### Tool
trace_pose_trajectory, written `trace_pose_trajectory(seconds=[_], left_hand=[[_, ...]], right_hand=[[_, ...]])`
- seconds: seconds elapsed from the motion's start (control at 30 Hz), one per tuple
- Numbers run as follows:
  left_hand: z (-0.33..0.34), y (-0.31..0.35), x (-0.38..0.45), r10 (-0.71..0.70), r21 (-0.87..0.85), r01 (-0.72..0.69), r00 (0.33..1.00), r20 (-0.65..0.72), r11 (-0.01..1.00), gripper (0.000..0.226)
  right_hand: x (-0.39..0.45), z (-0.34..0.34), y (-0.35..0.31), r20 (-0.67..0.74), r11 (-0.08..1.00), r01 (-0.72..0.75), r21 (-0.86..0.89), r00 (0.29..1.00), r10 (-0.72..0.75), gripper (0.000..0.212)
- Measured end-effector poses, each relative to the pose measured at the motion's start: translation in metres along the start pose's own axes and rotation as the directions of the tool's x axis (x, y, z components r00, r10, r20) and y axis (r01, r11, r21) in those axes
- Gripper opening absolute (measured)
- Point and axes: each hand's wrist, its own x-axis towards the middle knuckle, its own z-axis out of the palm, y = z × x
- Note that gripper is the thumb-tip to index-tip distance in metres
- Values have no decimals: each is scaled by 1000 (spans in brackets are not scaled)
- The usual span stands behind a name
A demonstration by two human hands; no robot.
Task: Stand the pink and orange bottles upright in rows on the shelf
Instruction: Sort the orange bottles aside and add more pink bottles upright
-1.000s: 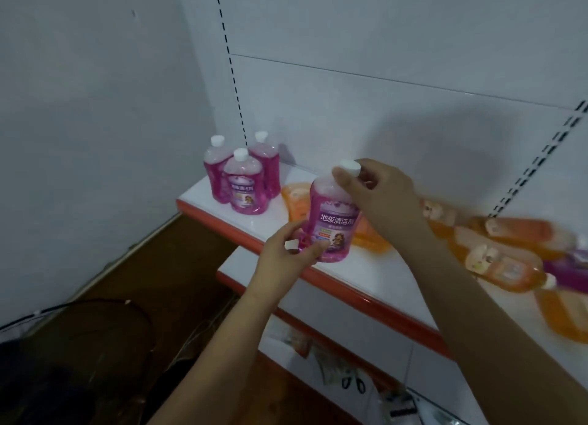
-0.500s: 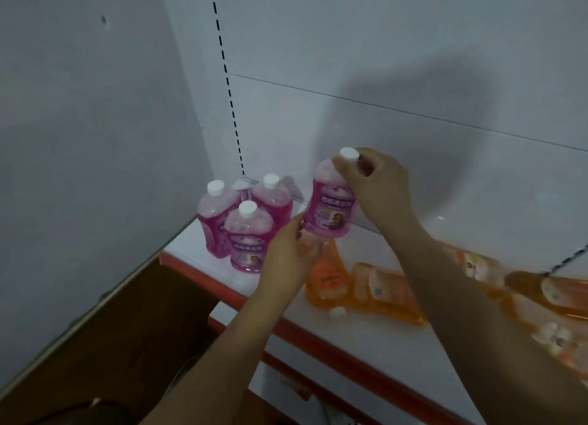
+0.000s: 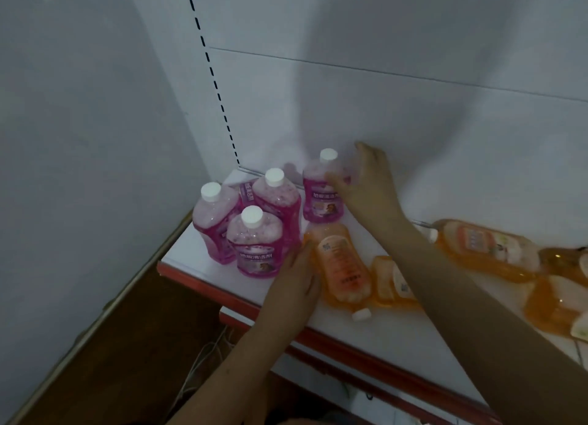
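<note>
The right hand (image 3: 369, 182) reaches to the back of the shelf (image 3: 397, 332) and sits against the right side of an upright pink bottle (image 3: 321, 195), its thumb lying across the bottle's shoulder and its fingers spread and fairly straight behind; motion blur makes it hard to tell whether the fingers actually touch the bottle, and they are not curled round it. The left hand (image 3: 292, 284) lies low at the front, fingers relaxed and holding nothing, its fingertips between the front pink bottle (image 3: 254, 249) and an orange bottle (image 3: 345, 265) lying on its side with its white cap toward the shelf's red front edge; whether it touches either one cannot be made out. Left of the pink bottle by the right hand stands a close cluster of pink bottles with white caps: one at the far left (image 3: 211, 221), one behind (image 3: 276, 198), and part of a label showing between them, which may belong to a fourth bottle that is almost fully hidden. A second orange bottle (image 3: 389, 281) lies just beside the first, largely covered by the right forearm. More orange bottles (image 3: 486, 246) lie flat farther right, overlapping one another, and the outermost are cut off by the picture's right edge. The back panel (image 3: 413, 122) carries broad shadows, and the space under the shelf is too dark to read.
</note>
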Motion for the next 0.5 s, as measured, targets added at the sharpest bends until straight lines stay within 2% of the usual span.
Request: trace_pose_trajectory(seconds=[0.07,0.13,0.2,0.27,0.37,0.43,0.5], left_hand=[[-1,-3,-7,3,-34,-3,1000,6,999,59],[0,-9,-12,-12,3,12,999,-36,1000,53],[4,-14,-18,3,40,0,997,-81,999,46],[7,-13,-25,15,47,-11,997,-75,999,42],[11,-11,-32,11,7,-10,999,-42,1000,37],[9,-3,-32,-34,-70,32,999,-23,997,31],[3,7,-31,-105,-184,109,994,29,977,24]], right_hand=[[-33,-2,7,-24,999,-35,-29,999,34,64],[-60,2,12,100,996,-84,-40,991,88,54],[-72,12,15,259,980,-125,-154,952,162,51],[-73,22,13,323,949,-137,-283,918,229,59],[-71,33,7,340,905,-125,-406,899,277,78],[-69,39,3,361,877,-73,-476,892,270,81],[-66,38,0,340,875,-99,-473,896,285,79]])
